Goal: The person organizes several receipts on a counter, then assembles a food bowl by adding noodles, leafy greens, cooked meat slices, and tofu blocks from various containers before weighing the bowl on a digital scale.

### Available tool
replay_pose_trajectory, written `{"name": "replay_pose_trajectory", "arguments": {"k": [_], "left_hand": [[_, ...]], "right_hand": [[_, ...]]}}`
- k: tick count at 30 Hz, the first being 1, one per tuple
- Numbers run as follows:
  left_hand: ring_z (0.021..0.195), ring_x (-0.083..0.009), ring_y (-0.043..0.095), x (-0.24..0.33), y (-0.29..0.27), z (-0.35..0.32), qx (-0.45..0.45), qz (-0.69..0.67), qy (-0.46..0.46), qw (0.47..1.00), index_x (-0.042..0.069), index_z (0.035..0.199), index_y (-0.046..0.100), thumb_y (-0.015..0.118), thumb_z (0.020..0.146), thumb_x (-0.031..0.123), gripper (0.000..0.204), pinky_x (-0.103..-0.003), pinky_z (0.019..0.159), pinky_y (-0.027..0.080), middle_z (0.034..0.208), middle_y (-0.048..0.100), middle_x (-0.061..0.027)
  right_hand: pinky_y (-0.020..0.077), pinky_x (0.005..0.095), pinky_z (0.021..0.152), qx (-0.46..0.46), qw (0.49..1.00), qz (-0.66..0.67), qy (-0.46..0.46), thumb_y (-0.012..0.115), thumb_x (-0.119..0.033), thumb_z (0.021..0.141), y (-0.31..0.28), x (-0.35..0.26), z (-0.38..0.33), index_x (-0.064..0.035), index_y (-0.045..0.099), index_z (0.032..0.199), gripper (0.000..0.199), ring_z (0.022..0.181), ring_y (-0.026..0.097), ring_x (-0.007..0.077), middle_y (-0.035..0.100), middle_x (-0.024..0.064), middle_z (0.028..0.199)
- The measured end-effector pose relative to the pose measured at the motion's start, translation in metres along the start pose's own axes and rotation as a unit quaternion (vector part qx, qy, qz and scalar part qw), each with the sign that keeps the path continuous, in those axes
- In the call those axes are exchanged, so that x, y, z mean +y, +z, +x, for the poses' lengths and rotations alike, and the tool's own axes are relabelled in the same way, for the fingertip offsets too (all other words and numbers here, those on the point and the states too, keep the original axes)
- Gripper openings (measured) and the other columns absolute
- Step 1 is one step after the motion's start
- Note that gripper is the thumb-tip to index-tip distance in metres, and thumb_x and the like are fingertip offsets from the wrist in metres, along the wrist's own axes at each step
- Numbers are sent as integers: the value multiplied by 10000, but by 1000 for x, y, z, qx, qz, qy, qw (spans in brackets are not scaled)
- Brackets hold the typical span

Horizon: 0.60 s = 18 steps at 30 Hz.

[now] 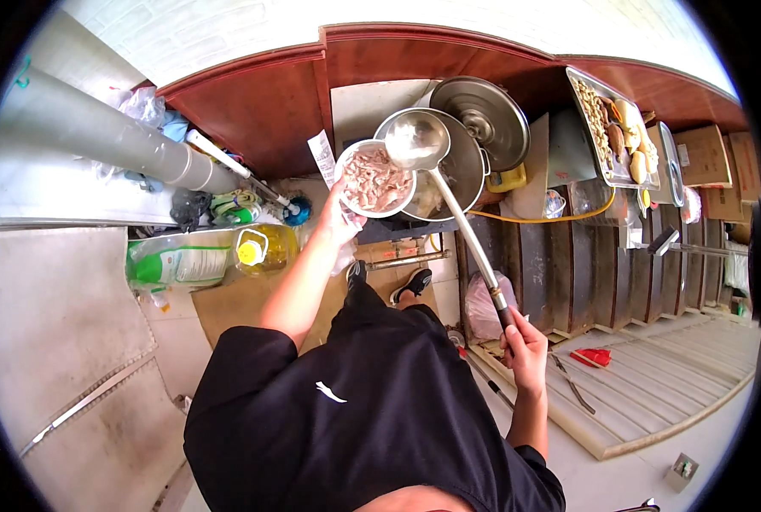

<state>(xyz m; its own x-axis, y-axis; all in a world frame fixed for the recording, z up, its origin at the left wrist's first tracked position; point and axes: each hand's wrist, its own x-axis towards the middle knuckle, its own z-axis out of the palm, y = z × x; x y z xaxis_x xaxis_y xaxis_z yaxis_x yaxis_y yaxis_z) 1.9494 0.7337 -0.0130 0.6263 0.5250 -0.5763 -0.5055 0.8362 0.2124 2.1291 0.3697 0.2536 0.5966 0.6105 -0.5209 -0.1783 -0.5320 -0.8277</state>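
Note:
In my left hand (336, 220) is a round white bowl (372, 215), its fingers wrapped round the bowl's left side. Pale slices of cooked meat (375, 181) fill it. My right hand (528, 348) is closed on the dark grip of a long metal ladle (416, 141). The ladle's round head hangs over a large metal pot (467, 154), close to the bowl's upper right edge; I cannot tell if they touch. The bowl overlaps the pot's left side in view. Liquid and some pieces show in the pot, partly hidden by the ladle.
A metal lid (504, 128) leans behind the pot. A yellow hose (543, 220) runs right past stairs (572, 282). On the right, a metal tray (587, 128) holds food pieces. An oil jug (274, 250) and a mop with blue bristles (296, 211) are at left.

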Motion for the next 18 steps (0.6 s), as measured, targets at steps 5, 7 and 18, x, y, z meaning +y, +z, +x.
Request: {"name": "replay_pose_trajectory", "arguments": {"k": [5,7,18], "left_hand": [[688,-136,629,4,9,-9,-22,2,-1,1000,152,1194,599,698,870,481,472,-231,410,378,1004,686,-32],[674,-134,616,5,11,-13,-21,-5,3,1000,153,1198,598,698,871,480,474,-235,413,381,1005,681,-31],[779,-159,663,-13,34,-46,-6,-35,58,998,147,1233,589,670,891,477,482,-239,453,448,1091,685,-59]], "right_hand": [[303,174,439,22,994,-79,-79,616,-126,980,10,12,-6,-13,568,1383,421,513,403,-5,563,-47,724],[312,169,452,21,996,-61,-63,632,-131,971,9,10,-6,-11,570,1380,431,522,409,-6,565,-45,726],[297,202,391,-31,991,104,74,559,-221,1009,-32,-3,21,-33,520,1412,447,428,373,51,584,34,738]]}}
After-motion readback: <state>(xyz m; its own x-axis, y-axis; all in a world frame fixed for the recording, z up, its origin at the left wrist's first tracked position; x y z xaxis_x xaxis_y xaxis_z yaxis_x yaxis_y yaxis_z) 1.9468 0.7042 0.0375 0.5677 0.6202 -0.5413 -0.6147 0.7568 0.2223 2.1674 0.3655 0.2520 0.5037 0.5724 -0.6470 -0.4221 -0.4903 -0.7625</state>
